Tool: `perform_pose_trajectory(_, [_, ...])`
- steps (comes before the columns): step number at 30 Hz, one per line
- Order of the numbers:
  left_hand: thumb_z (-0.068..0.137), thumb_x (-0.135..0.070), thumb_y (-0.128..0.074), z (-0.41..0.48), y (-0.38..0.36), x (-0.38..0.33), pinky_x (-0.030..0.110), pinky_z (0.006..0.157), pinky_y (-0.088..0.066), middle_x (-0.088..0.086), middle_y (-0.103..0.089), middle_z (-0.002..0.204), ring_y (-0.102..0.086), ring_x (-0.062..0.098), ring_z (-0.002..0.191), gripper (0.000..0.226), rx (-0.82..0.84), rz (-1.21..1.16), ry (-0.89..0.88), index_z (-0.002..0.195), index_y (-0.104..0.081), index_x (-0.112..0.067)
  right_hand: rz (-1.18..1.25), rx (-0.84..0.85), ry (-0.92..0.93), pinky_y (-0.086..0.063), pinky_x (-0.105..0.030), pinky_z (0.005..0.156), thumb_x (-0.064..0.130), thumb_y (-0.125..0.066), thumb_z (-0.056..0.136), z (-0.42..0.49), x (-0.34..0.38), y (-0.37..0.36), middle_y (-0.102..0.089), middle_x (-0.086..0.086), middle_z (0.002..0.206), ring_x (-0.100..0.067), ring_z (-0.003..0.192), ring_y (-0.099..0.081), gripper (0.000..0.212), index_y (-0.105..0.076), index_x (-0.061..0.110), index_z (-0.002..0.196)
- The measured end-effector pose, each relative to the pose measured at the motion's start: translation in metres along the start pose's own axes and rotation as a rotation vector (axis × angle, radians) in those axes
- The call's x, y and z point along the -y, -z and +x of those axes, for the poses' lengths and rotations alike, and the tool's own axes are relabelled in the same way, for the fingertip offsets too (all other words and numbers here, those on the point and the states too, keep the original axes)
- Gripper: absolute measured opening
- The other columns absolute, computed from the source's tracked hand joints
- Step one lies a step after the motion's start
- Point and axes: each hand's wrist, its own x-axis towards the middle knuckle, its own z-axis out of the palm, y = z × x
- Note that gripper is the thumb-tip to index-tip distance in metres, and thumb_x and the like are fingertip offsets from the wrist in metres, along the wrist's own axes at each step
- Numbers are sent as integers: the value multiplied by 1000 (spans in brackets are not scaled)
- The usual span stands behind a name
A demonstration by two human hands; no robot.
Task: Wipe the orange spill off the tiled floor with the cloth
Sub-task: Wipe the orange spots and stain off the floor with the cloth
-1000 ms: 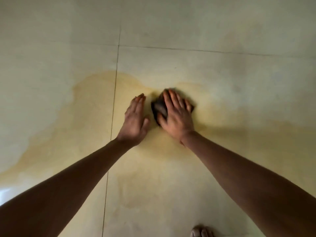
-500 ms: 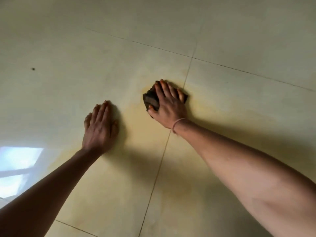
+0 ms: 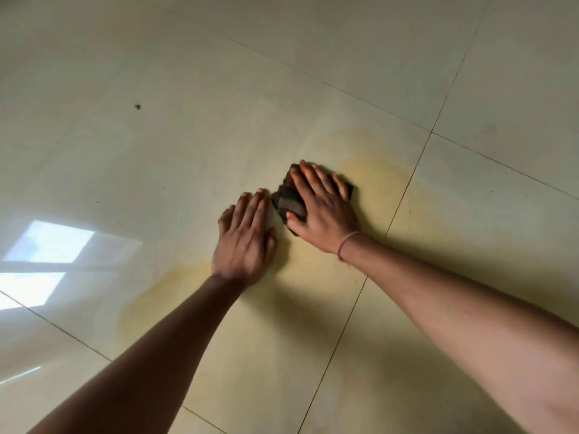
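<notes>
Cloth: The dark, bunched cloth (image 3: 289, 204) lay on the floor at mid-scene, toward the left side of the spill, pinned beneath your right hand. Only its left end and a sliver at its right edge showed.
Right hand: Your right hand (image 3: 322, 211) pressed down flat on the cloth, fingers straight and spread, pointing far and left, with the thumb along the cloth's near edge. A thin pinkish band (image 3: 346, 242) circled the wrist.
Left hand: Your left hand (image 3: 244, 242) lay palm down on the tile just left of the cloth, fingers straight and holding nothing. Whether its fingertips touched the cloth could not be told.
Spill: The orange spill (image 3: 376, 170) spread as a pale orange-yellow film around both hands. It was strongest to the right of the cloth and in a patch near and left of your left wrist.
Floor: The tiled floor (image 3: 313, 73) was glossy cream, crossed by thin dark grout lines. One grout line (image 3: 398, 205) ran just right of your right wrist.
Reflection: A bright window reflection (image 3: 47, 245) shone at the left edge.
Speck: A small dark speck (image 3: 137, 106) sat on the far left tile.
</notes>
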Motion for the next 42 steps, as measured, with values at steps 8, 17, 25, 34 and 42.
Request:
perform_pose_trajectory(8, [92,-32,-32,-3,-8,6,44,118,-10,13,-17,159,-12,28,147,68,-113,-115,-3,152,-16,-4,3,-105,-378,-10,-48,116,56,-31,79,-11,1,2,-23,-8,160,-24,146,-17,83,-25,16,152])
perform_pose_trajectory(17, [91,-30,-28,-81,21,76,42,116,-6,14,-17,159,-9,28,148,66,-248,-131,237,151,-20,-3,-7,-49,-52,-12,-46,115,53,-36,79,-43,123,-29,-28,-8,158,-26,144,-23,80,-32,16,150])
perform_pose_trajectory(25, [96,-44,-21,-200,21,175,45,117,-10,12,-20,159,-13,28,147,66,-216,-5,419,151,-22,-9,52,75,263,-12,-49,117,54,-35,81,-98,226,-50,-28,-7,157,-25,145,-22,80,-31,15,150])
perform_pose_trajectory(34, [93,-46,-20,-230,8,184,41,118,-11,7,-21,159,-14,23,147,68,-256,-57,490,152,-23,-11,56,40,166,-16,-49,114,56,-38,76,-58,264,-62,-33,-9,155,-28,142,-29,83,-37,15,147])
perform_pose_trajectory(42, [100,-34,-23,-230,7,187,41,115,-13,7,-26,157,-19,25,146,56,-282,-81,481,150,-29,-10,25,140,649,-14,-44,114,54,-44,75,-115,238,-56,-34,-6,156,-23,143,-29,83,-36,18,149])
